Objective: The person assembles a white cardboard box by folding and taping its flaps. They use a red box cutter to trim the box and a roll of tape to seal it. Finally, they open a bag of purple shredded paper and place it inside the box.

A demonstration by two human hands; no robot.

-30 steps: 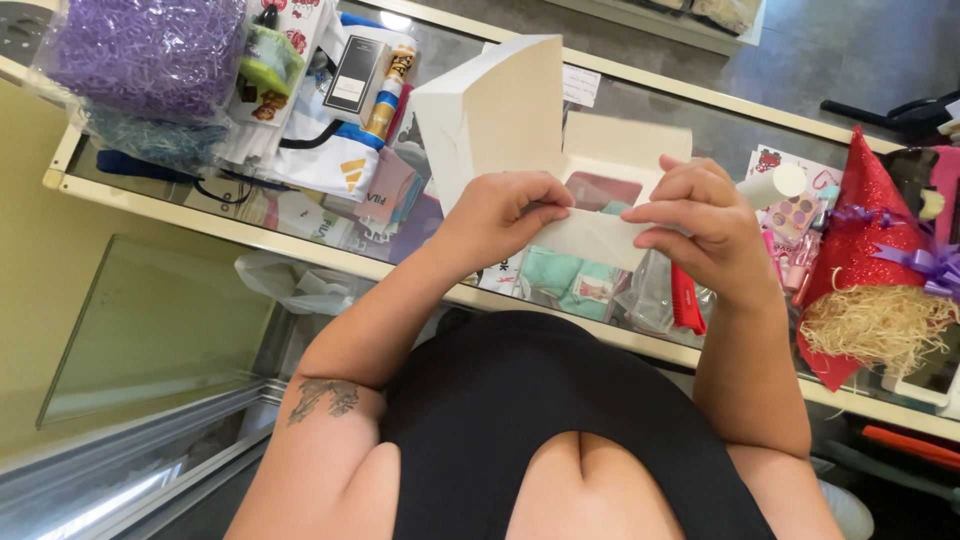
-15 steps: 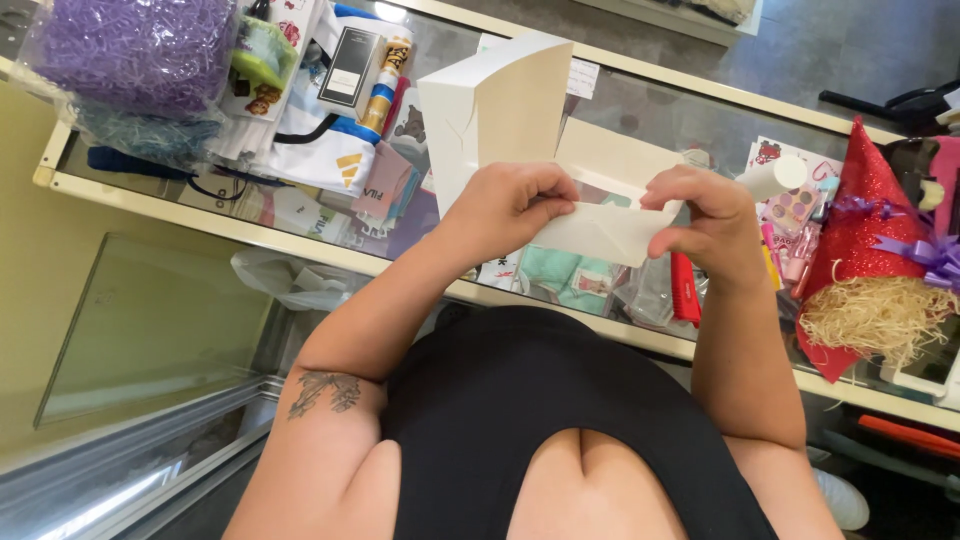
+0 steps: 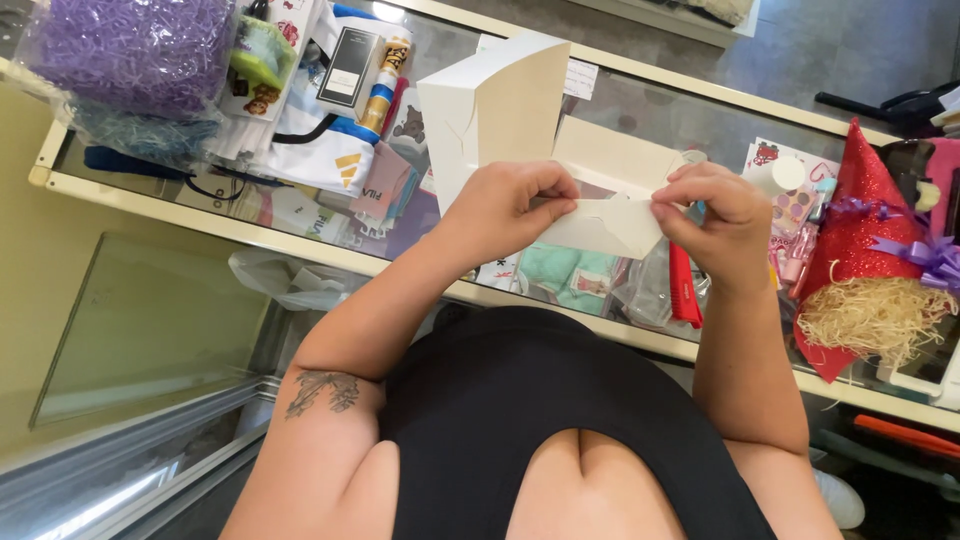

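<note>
Pinching a white box flap (image 3: 610, 225), both hands (image 3: 515, 205) grip it.

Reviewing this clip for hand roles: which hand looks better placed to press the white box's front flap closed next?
Probably the right hand: its fingertips pinch the front flap at its free corner. The left hand grips the flap's other end beside the raised lid, steadying it.

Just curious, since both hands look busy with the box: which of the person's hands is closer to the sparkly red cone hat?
Right. The right hand pinches the white box flap just beside the red cone hat; the left hand grips the flap's other end, farther away.
</note>
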